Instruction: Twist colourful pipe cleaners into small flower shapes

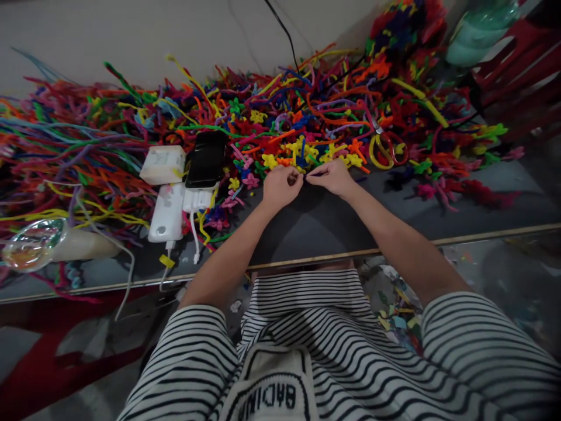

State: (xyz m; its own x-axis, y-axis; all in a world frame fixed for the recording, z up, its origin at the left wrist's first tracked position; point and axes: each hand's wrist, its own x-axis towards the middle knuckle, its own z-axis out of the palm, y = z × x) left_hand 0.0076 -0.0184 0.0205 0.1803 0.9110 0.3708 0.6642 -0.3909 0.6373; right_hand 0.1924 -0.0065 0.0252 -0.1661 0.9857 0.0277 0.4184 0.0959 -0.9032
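My left hand (281, 188) and my right hand (333, 178) meet fingertip to fingertip above the grey table. Both are closed in a pinch on a short dark blue or purple pipe cleaner (316, 174), mostly covered by the fingers. Just beyond them lie yellow pipe-cleaner flowers (270, 161), with orange and blue ones among them. Scissors (382, 151) with a yellow and a red handle loop lie to the right of my right hand. Pink flowers (250, 180) are left of my left hand.
A heap of coloured pipe cleaners (127, 111) runs along the wall. On the left are a black phone (205, 159), a white power bank (166, 213) with cables, a white box (162, 165) and a tipped plastic cup (37, 244). A greenish bottle (475, 38) stands back right.
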